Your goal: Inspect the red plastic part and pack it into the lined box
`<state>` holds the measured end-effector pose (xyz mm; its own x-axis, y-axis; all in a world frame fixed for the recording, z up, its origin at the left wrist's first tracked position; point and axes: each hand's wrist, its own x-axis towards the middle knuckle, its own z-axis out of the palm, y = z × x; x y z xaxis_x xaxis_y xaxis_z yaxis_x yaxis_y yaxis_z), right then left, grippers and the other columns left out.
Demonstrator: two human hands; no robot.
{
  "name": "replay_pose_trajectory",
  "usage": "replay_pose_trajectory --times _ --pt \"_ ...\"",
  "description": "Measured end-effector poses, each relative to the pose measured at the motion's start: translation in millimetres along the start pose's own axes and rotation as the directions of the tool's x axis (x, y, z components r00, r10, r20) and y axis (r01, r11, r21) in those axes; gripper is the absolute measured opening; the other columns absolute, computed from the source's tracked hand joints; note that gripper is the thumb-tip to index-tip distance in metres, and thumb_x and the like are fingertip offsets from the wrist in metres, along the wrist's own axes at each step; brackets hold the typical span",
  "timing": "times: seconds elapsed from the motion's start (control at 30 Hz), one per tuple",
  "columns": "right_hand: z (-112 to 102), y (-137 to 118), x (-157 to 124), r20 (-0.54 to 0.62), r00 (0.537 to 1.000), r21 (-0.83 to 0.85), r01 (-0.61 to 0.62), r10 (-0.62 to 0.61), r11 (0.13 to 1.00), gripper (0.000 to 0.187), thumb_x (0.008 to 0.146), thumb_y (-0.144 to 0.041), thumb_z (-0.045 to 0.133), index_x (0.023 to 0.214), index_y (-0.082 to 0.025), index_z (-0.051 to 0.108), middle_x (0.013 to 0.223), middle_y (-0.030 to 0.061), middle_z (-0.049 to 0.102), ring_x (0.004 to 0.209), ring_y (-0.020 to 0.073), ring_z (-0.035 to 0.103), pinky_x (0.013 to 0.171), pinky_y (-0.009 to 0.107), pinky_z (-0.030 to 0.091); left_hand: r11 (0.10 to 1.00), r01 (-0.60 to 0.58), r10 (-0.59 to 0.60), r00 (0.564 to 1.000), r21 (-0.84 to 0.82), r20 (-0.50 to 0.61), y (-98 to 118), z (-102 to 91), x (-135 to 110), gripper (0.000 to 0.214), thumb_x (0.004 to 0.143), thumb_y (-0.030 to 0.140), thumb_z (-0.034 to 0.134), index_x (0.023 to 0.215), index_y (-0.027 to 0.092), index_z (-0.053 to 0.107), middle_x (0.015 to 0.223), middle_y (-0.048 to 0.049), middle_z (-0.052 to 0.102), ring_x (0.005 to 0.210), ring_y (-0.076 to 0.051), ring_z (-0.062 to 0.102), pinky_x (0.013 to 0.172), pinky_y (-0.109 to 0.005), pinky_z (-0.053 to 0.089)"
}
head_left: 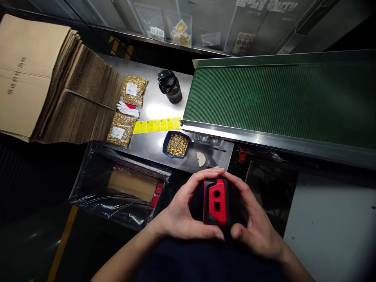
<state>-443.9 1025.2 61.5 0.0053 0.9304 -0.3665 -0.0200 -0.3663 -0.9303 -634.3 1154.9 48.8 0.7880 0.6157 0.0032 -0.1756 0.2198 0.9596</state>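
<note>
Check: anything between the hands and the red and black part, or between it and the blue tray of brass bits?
Nothing between: left hand and right hand both grip the red and black part. Toward the blue tray only bare steel table shows; a small beige disc lies to the tray's right.

A red-and-black plastic housing [216, 201] sits between a worker's left hand [182, 209] and right hand [255, 223]. A dark green ribbed conveyor belt [279, 100] runs beside a silver steel table [152, 105]. A blue tray [176, 145] brims with gold-coloured parts, and two clear bags [127, 109] hold more. A yellow label strip [156, 125] lies near white gloves [127, 109], a black bottle [170, 87] and brown cardboard [53, 82].
</note>
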Motion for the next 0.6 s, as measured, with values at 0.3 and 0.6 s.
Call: replay_pose_trajectory --times 0.3,0.6 --pt "9 -10 17 -0.3 0.952 0.152 -0.014 0.06 0.988 0.032 0.098 -0.051 0.062 0.12 -0.028 0.058 0.126 0.0058 0.063 0.116 0.024 0.063 0.097 0.035 0.055 0.992 0.082 -0.08 0.996 0.099 -0.029 11 18.7 9 0.091 0.068 0.018 0.096 0.149 0.031 0.055 0.155 -0.0136 0.056 0.152 -0.039 0.043 0.13 -0.059 0.032" --pt "-5 -2 37 -0.35 0.914 0.216 -0.134 0.204 0.967 0.038 0.106 -0.052 0.048 0.087 -0.022 0.063 0.092 0.001 0.066 0.089 0.0157 0.062 0.086 0.027 0.05 0.98 0.195 -0.197 0.978 -0.043 -0.064 -8 25.2 3 0.087 0.063 0.017 0.099 0.141 0.028 0.061 0.149 -0.0138 0.061 0.149 -0.039 0.047 0.129 -0.055 0.033"
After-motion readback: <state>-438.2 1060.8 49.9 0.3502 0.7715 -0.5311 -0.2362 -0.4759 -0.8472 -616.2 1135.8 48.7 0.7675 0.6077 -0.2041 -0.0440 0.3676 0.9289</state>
